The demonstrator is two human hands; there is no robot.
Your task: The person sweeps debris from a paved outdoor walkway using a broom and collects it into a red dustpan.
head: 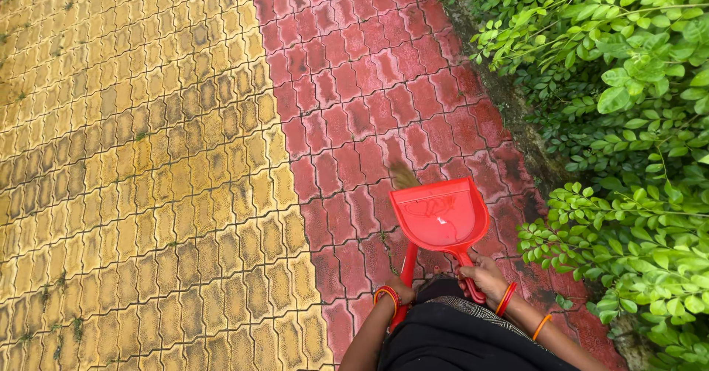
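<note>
Now, with the right hand (484,275) clenched around the handle of the red plastic dustpan (441,214) at the lower middle, and the left hand (399,291) gripping the red broom stick (407,268), it seems best to keep the pan's lip flat on the red paving bricks (347,83) so the brown broom bristles (402,175) push dirt in.

Your right hand (484,273) holds a bright red dustpan (440,214). Your left hand (399,291) holds a red broom handle (407,266) with tan bristles (402,175). Under the dustpan are red zigzag bricks (354,98). Left of your hands are yellow bricks (133,157). Right are green leaves (635,120).
</note>
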